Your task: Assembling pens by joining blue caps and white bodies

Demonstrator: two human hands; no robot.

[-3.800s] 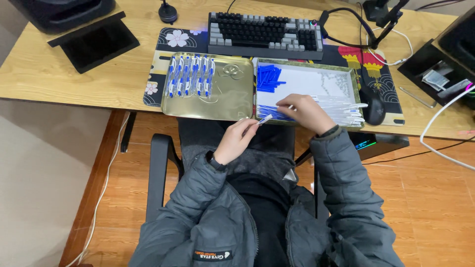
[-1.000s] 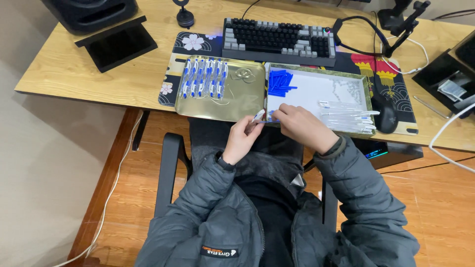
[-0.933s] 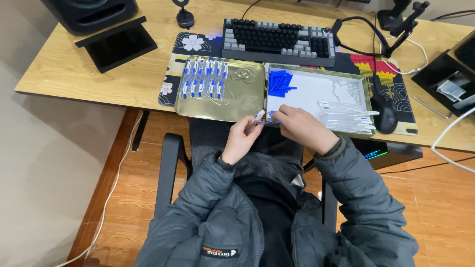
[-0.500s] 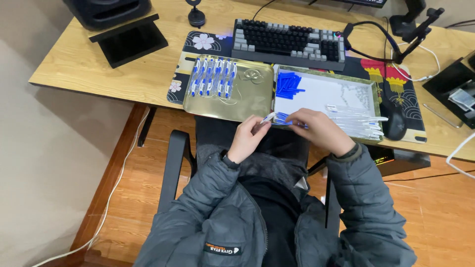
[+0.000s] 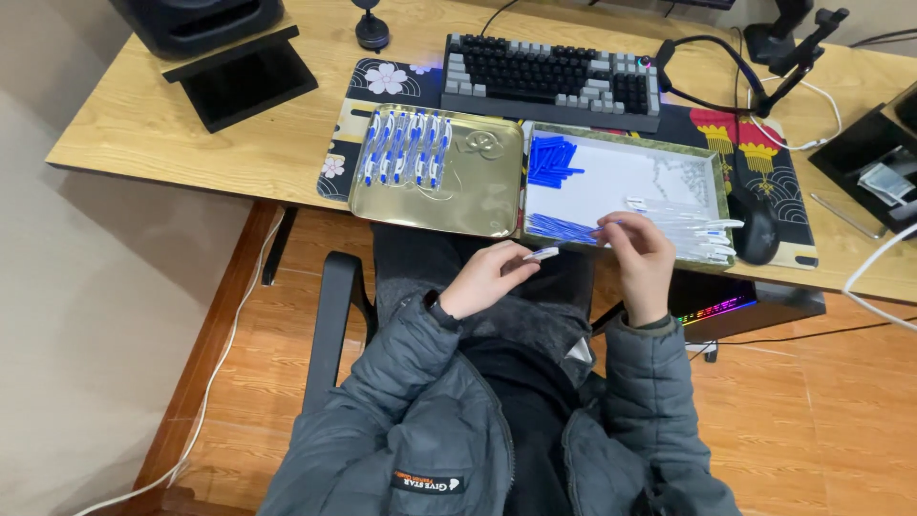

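- The left hand point(image 5: 482, 282) has its fingers point(image 5: 516, 265) pinched together on a short white pen barrel point(image 5: 541, 254), held just below the bench edge, over the person's lap.
- The right hand point(image 5: 638, 260) has its fingertips closed on a thin blue refill point(image 5: 604, 227), whose tip points left toward the barrel; the two parts are near each other but not touching.
- Right behind the right hand lies a white-lined tray point(image 5: 621, 177) on the bench point(image 5: 153, 115). Its near left corner holds a heap of blue refills point(image 5: 559, 227), its far left corner a pile of blue caps point(image 5: 551, 160), and along its right side is a sheaf of clear and white pen barrels point(image 5: 693, 229).
- Touching that tray on the left is a gold tin lid point(image 5: 468, 186), and in its far left part lies a row of assembled blue-and-white pens point(image 5: 409, 148), side by side.
- Both trays rest on a patterned desk mat point(image 5: 387, 76). Behind them sits a dark keyboard point(image 5: 552, 81).
- A black mouse point(image 5: 759, 234) lies just right of the white tray, and a headset point(image 5: 707, 72) lies beyond it.
- Far left on the bench are a black tablet stand point(image 5: 239, 76) and a speaker point(image 5: 196, 14).
- The person sits in a black chair point(image 5: 330, 315), in a grey padded jacket point(image 5: 430, 420).
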